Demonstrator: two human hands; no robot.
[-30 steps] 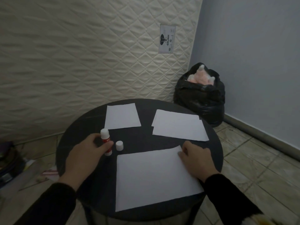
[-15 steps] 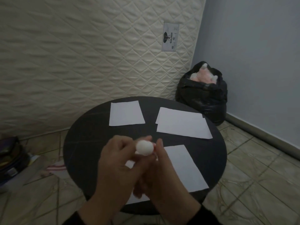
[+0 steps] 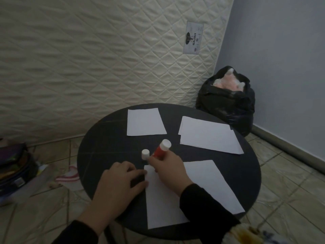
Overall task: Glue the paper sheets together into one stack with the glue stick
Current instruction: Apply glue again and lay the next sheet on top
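**Glue stick tilted over the near sheet's corner**

The red glue stick with a white end (image 3: 161, 150) leans with its long axis running from near-left up to far-right, the white end pointing up and away toward the far right; its lower end is hidden inside the right hand (image 3: 169, 170). That hand is closed around the tube, fingers wrapped on the red body, above the far-left corner of the large white paper sheet nearest the person (image 3: 193, 192). The left hand (image 3: 121, 185) lies flat with fingers loosely spread, fingertips at the sheet's left edge on the round black table (image 3: 105, 147). A small white cylindrical cap (image 3: 145, 153) stands upright on the table just left of the stick. Farther off lie a smaller white sheet (image 3: 145, 124) and, to the right, an overlapping pair of white sheets (image 3: 209, 135).
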